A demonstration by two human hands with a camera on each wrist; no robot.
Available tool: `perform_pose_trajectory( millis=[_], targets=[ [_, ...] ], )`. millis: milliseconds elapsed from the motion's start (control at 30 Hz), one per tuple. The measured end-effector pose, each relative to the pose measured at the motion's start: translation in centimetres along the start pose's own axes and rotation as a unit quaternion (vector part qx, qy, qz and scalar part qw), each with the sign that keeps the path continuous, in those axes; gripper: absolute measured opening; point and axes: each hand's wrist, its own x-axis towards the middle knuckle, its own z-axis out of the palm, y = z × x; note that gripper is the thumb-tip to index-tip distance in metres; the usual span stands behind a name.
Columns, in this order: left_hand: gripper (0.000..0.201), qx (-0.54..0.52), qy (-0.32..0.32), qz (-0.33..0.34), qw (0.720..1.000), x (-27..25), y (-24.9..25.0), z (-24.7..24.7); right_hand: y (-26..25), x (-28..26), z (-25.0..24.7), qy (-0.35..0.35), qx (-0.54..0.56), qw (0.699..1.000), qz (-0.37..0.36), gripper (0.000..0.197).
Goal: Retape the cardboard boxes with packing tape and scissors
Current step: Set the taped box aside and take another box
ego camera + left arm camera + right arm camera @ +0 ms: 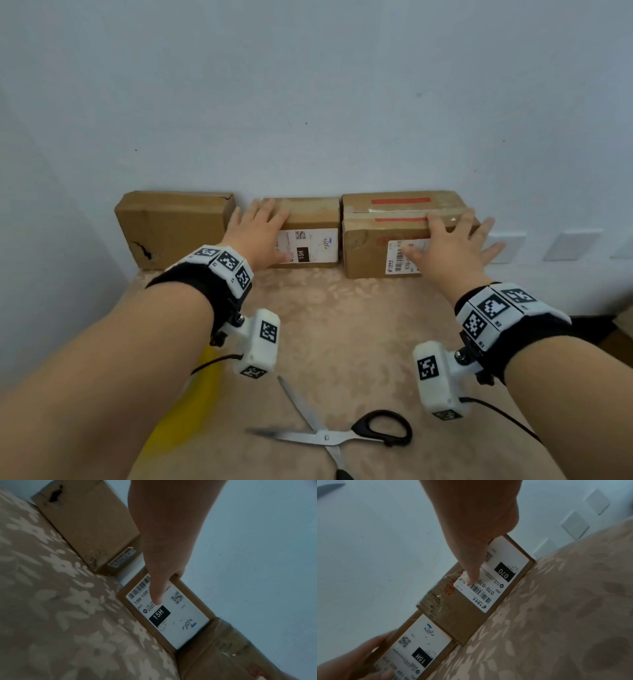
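Observation:
Three cardboard boxes stand in a row against the wall. The plain left box (pixel 174 228) has a torn front. My left hand (pixel 270 233) grips the middle box (pixel 318 214), fingers laid over its top and thumb (pixel 157 595) on the white "15H" label (pixel 171 615). My right hand (pixel 445 240) rests on the right box (pixel 363 246), which carries red tape strips. Its fingers are spread straight over the top edge and its thumb (pixel 471 574) touches the "070" label (pixel 496 577). Scissors (pixel 329 435) with black handles lie open near the front.
The boxes sit on a beige floral tablecloth (pixel 342 325). Under my left forearm lies a blurred yellow object (pixel 191 411), partly hidden. White wall plates (pixel 572 245) are to the right of the boxes, and the table's right edge drops off near a dark object (pixel 592 329).

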Motion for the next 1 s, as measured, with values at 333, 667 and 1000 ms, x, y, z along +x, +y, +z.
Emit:
perform_pose_trajectory(
  millis=[333, 667, 1000],
  targets=[
    [0.072, -0.015, 0.008, 0.064, 0.998, -0.7, -0.8, -0.9, -6.6, -3.5, 0.4, 0.048, 0.02, 0.972, -0.231, 0.071],
    [0.096, -0.02, 0.071, 0.037, 0.997, -4.5, 0.3, -0.8, -7.9, -6.6, 0.7, -0.049, 0.022, 0.963, -0.263, 0.076],
    [0.088, -0.338, 0.044, 0.007, 0.94, -11.7, 1.6, -5.4, -5.4, -11.3, -3.5, -0.119, 0.379, 0.895, -0.204, 0.071]
  ],
)
